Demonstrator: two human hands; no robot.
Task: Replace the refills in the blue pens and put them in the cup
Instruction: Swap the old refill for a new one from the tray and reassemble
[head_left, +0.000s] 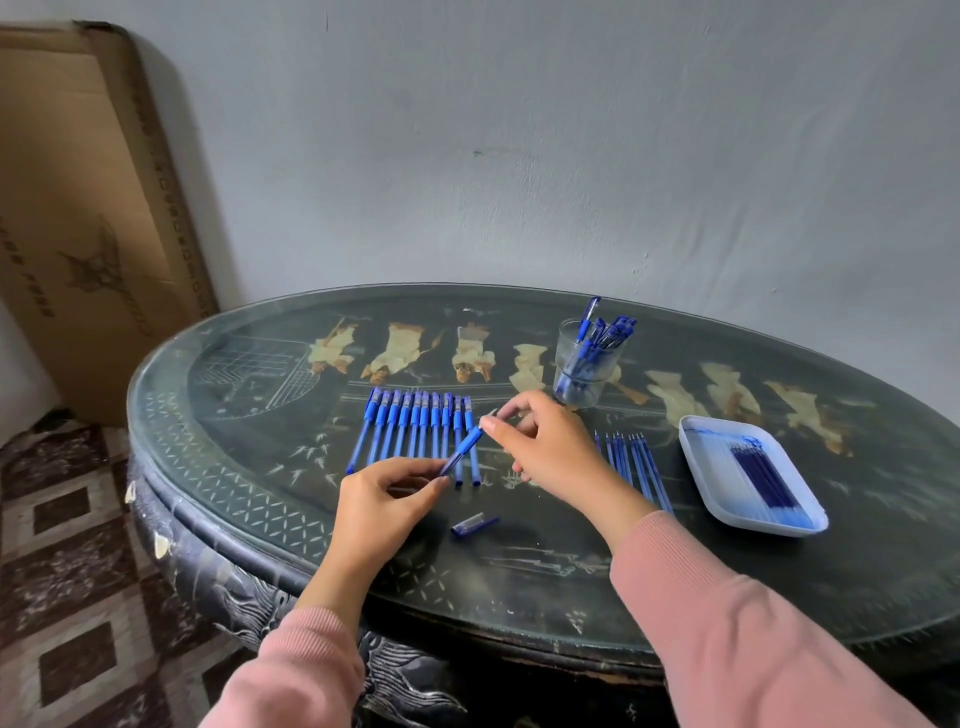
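Held pen (464, 448): both ends covered. The rear end is under the fingers of the left hand (387, 499); the tip end is behind the fingers of the right hand (545, 447) (whether the tip section is on or off: cannot tell).

Loose refills (644, 467) on the counter (234, 441): the leftmost ones are partly hidden by the right wrist, so the count is unclear.

Tray (717, 478): contents smear into a blue blur.

Cup (563, 353): pens overlap, number unreadable.

Cardboard box (78, 208): cut by the left edge, print illegible.

Counter runs off the right edge; sleeves (753, 649) run off the bottom.
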